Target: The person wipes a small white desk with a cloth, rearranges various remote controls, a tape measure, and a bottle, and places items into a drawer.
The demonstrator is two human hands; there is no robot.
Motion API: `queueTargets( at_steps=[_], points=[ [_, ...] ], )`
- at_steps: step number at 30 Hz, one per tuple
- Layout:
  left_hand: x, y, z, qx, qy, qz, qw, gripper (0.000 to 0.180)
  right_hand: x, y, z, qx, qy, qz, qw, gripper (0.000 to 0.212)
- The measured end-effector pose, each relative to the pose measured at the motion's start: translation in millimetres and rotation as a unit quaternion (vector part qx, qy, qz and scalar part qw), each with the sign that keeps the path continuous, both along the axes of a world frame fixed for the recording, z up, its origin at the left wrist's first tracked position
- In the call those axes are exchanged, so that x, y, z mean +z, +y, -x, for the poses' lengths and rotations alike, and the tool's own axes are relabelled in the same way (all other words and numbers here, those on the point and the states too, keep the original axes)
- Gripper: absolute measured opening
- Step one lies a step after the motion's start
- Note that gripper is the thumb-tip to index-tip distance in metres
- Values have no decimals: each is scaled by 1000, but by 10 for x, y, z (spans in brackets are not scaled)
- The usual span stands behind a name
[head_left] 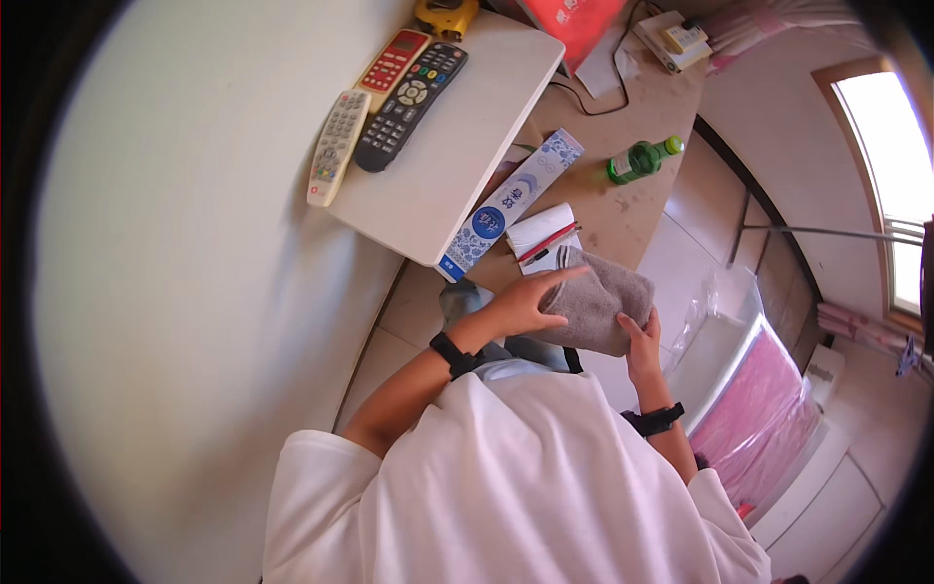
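Note:
A folded grey-brown towel (605,302) is held up in front of my body, just off the near edge of the brown table. My left hand (520,304) curves round its left end, thumb and forefinger parted over the cloth; its other fingers are hidden. At the towel's lower right corner, my right hand (642,343) grips with the thumb on top and the fingers underneath. Right behind the towel lies a white paper pad (538,227) with a red pen (549,242) and a dark pen on it.
A long blue-and-white box (511,206) lies beside a raised white board (457,146) bearing several remotes (411,107) and a yellow tape measure (447,16). A green bottle (644,161) is on the brown table (623,209). A black cable (623,73) runs behind. Plastic-wrapped pink goods (754,399) are at right.

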State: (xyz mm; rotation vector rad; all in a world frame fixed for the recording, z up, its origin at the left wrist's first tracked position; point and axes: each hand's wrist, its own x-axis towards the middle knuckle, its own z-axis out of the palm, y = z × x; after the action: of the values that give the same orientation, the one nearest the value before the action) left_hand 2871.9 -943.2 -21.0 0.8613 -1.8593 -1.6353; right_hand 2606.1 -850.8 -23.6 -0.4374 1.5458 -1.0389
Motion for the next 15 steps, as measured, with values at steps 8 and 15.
queueTargets(
  at_steps=[8, 15],
  points=[
    [331, 128, 221, -162, -193, 122, 960, 67, 598, 357, 132, 21, 155, -171, 973, 80],
    [-604, -102, 374, -78, -270, 50, 958, 49, 155, 33, 40, 263, 379, 49, 886, 84]
  ],
)
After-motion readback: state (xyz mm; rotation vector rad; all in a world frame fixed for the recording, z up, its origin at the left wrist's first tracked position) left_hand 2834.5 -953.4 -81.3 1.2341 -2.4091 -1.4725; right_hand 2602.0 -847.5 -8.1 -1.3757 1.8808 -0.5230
